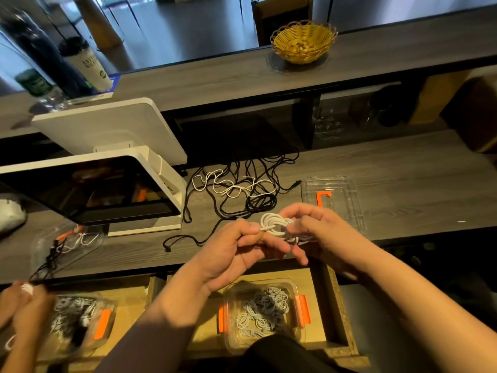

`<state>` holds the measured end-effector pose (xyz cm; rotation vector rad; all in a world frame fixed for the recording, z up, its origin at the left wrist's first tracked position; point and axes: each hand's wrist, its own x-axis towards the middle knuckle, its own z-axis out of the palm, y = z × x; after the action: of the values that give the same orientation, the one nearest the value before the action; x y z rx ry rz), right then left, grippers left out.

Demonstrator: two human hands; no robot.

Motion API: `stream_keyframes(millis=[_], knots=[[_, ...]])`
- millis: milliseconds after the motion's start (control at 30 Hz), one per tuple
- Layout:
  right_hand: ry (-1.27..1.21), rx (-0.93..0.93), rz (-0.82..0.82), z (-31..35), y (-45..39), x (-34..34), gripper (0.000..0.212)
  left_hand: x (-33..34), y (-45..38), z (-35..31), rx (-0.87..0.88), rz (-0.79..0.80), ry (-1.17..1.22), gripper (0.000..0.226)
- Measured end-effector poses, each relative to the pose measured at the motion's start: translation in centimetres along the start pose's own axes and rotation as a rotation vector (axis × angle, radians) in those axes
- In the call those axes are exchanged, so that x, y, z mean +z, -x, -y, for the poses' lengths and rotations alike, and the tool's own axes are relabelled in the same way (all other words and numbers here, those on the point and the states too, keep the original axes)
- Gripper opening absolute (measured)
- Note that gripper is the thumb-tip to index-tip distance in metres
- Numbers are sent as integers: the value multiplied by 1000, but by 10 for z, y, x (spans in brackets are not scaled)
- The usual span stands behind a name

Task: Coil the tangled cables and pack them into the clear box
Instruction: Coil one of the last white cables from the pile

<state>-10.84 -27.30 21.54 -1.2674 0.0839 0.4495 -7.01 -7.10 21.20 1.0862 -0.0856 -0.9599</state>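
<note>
I hold the small white coiled cable (279, 226) up between my two hands. My left hand (236, 249) pinches its loose end; my right hand (320, 232) grips the loops. The clear plastic box with orange clips (298, 305) sits right below, in the drawer.

left hand (236, 246) pinching, right hand (320, 232) curled

Our right hand (320, 232) is hiding part of the white coil (277, 224); our knee is covering the clear box (295, 289).
</note>
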Motion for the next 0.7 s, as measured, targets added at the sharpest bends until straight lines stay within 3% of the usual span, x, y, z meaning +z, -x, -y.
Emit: stream_keyframes(millis=[67,200,333,467,567,700], knots=[[40,-42,-55,-1,-4,2,12,3,2,-4,14,-56,-72,44],[242,-132,-146,-7,-7,3,11,14,-3,-14,-30,-353,-593,30],[359,-183,-172,-9,-3,10,13,16,-2,-15,-43,-415,-847,35],[360,-185,-183,-10,0,9,14,16,-1,-6,77,-406,-841,33],[245,-161,-162,-8,2,10,13,15,-1,-4,162,-377,-780,43],[158,-125,-114,-7,3,6,12,17,2,-2,187,-312,-652,42]])
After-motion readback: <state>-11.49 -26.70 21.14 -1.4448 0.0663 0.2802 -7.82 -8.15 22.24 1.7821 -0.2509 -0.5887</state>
